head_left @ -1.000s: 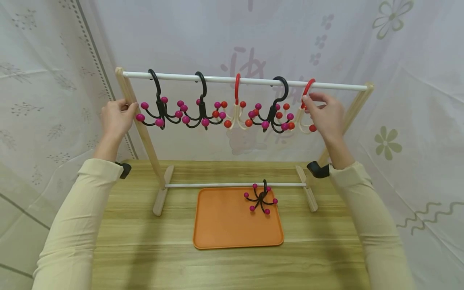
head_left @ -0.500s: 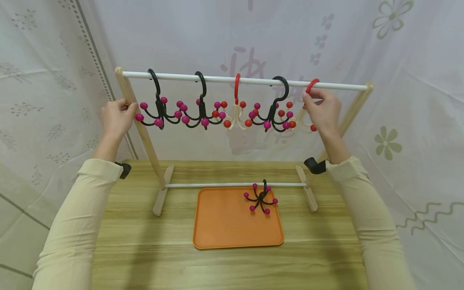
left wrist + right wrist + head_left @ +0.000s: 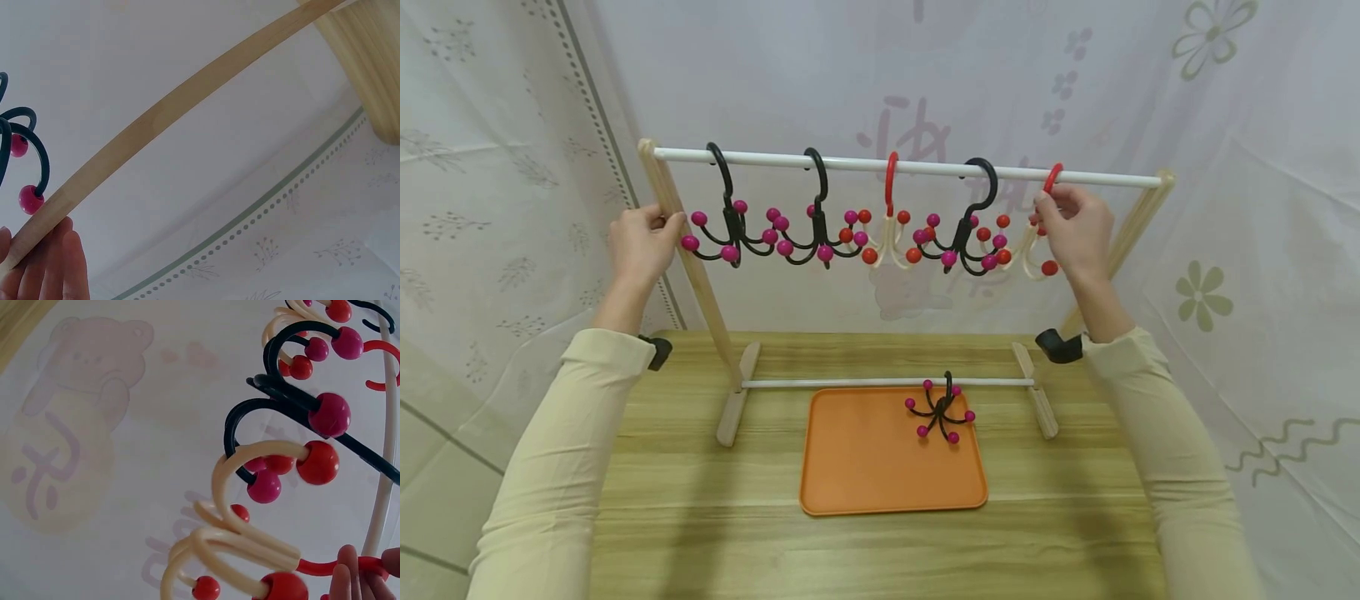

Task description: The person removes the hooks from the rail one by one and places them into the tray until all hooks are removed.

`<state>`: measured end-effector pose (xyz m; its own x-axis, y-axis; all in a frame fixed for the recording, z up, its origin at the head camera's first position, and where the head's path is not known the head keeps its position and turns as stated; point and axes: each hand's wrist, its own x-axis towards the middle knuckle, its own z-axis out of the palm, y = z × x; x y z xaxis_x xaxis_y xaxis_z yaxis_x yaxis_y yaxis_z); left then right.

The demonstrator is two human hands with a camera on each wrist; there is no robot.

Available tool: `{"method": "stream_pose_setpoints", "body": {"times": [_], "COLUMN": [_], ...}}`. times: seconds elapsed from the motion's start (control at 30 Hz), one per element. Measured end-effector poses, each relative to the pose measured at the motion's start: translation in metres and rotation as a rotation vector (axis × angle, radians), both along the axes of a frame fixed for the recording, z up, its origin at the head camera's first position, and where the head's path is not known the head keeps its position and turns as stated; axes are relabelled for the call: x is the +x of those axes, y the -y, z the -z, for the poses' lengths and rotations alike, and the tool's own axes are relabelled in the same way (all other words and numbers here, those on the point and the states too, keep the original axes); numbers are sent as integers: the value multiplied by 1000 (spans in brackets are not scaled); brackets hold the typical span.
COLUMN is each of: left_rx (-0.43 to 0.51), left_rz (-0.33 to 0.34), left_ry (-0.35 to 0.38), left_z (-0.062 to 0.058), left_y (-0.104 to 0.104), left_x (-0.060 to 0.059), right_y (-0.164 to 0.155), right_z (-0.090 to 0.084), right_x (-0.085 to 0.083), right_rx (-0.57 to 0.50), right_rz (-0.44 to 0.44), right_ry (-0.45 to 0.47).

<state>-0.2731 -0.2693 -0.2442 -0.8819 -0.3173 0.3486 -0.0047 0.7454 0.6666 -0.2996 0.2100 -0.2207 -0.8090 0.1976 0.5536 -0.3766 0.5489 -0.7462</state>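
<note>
Red-and-cream hook (image 3: 1039,242): hangs at the right end of the row, its red loop over the white top bar (image 3: 1097,177) of the rack, cream arms with red balls spreading below, just beside the black hook next to it.
Right hand (image 3: 1075,227): up at that hook, fingertips (image 3: 350,575) pinching the red stem right under the bar; the right wrist view shows the pinch up close, with the cream arms curling out just left of the fingers.
Left hand (image 3: 642,242): wrapped round the left wooden post (image 3: 688,258) of the rack, fingers curled on it; in the left wrist view the fingers (image 3: 59,265) sit against the wood.
Other hooks on the bar: two black ones with pink balls (image 3: 730,229) (image 3: 816,229) on the left, a second red-and-cream one (image 3: 889,225) in the middle, then a third black one (image 3: 973,233) right next to the held hook, their arms looking kinda tangled.
Tray (image 3: 865,475): orange, flat on the wooden table (image 3: 700,517) between the rack's feet.
Loose hook (image 3: 942,412): black with pink balls, lying at the tray's far right corner, just under the low white crossbar (image 3: 820,383).
Backdrop: pale printed cloth all round.
</note>
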Motion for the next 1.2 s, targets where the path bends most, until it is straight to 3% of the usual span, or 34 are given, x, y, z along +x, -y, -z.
{"method": "stream_pose_setpoints", "body": {"times": [0.13,0.47,0.97,1.2], "left_rx": [8,26,28,37], "left_rz": [3,2,2,9], "left_ry": [8,21,29,44], "left_z": [0,0,-2,-3], "left_y": [0,1,0,1], "left_x": [0,0,2,3], "right_y": [-2,-11,-22,-33], "right_z": [-2,-1,-7,7], "right_x": [2,2,28,32], "right_rx": [-25,-91,-41,-15], "right_rz": [-12,-72,-29,-17], "right_ry": [-18,-168,-234,-228]}}
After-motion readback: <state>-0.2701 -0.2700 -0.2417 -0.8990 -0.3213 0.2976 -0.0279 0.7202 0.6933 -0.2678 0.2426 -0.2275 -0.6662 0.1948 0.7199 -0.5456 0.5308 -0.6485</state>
